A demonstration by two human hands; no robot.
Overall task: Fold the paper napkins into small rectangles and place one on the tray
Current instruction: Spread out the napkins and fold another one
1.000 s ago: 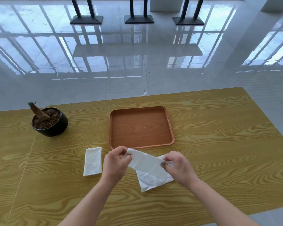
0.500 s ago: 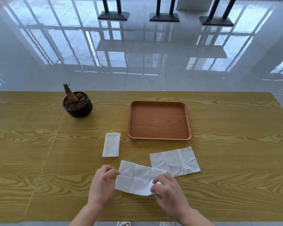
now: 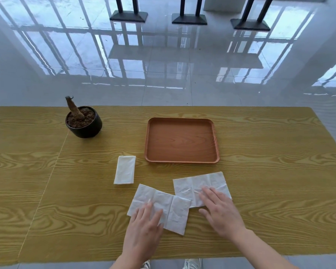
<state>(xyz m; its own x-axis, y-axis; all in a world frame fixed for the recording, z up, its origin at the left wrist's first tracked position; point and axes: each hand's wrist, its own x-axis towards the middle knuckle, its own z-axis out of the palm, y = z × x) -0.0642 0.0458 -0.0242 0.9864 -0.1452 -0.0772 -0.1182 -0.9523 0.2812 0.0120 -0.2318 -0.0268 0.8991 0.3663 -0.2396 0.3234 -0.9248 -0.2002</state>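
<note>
Head view: left hand (image 3: 144, 232) flat, grip open, fingers spread on near unfolded napkin (image 3: 164, 207) by the table (image 3: 270, 191) near edge. Right hand (image 3: 220, 213) flat, grip open, pressing second unfolded napkin (image 3: 198, 184). Folded napkin (image 3: 125, 169) left of empty tray (image 3: 181, 160), mid-table. Plant pot (image 3: 83, 122) toward far-left.

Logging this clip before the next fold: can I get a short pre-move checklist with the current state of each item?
1. Tray free for a napkin: ok, nothing on it.
2. Near napkin lying flat, unfolded: ok.
3. Left hand flat on near napkin: ok.
4. Right hand off the far napkin: not ok, fingers rest on it.
5. Napkins separated: not ok, corners overlap.
6. Folded napkin finished beside tray: ok.
</note>
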